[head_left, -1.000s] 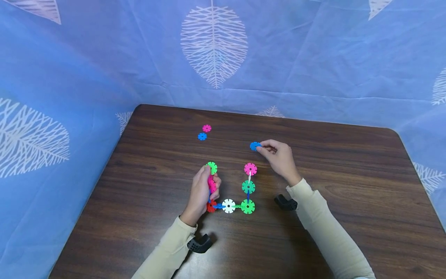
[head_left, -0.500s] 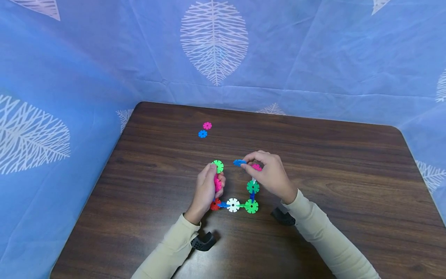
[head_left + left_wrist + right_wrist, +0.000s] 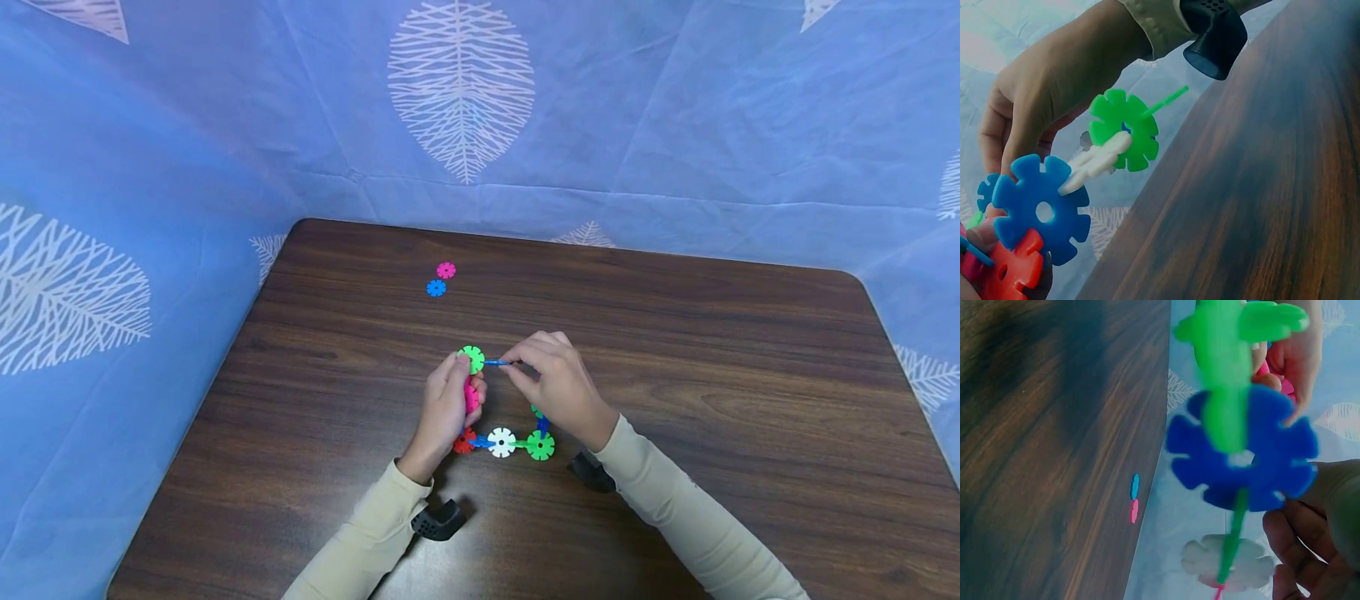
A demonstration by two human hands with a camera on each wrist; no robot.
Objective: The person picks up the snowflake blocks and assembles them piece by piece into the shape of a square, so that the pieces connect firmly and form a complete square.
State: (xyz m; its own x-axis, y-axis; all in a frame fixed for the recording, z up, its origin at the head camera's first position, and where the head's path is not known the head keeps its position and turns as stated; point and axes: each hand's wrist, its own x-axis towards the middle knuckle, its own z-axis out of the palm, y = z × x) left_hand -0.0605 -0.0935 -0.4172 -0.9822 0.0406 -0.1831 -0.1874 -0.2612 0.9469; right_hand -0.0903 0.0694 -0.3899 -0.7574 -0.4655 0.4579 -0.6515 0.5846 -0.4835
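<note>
My left hand (image 3: pixel 442 404) grips the left side of a U-shaped chain of notched plastic building discs, its thumb on the light green disc (image 3: pixel 472 359) at the top. Below that are a pink disc (image 3: pixel 472 398) and a red disc (image 3: pixel 464 440). My right hand (image 3: pixel 558 383) pinches a blue disc (image 3: pixel 492 362) edge-on, its rim right at the light green disc's right edge. Along the bottom run a white disc (image 3: pixel 501 442) and a green corner disc (image 3: pixel 541 446). The right hand hides the chain's upper right end. In the left wrist view, a blue linking disc (image 3: pixel 1054 225) shows large.
A loose pink disc (image 3: pixel 446 270) and a loose blue disc (image 3: pixel 437 287) lie on the wooden table (image 3: pixel 675 333) beyond the hands. A blue leaf-print cloth (image 3: pixel 600 125) hangs behind the table's far edge. Black wrist cameras (image 3: pixel 438 522) hang under both sleeves.
My right hand has brought the blue disc left and nearer, turning it edge-on against the light green disc. It now covers the chain's pink end. The left hand keeps its grip, shifted slightly right.
</note>
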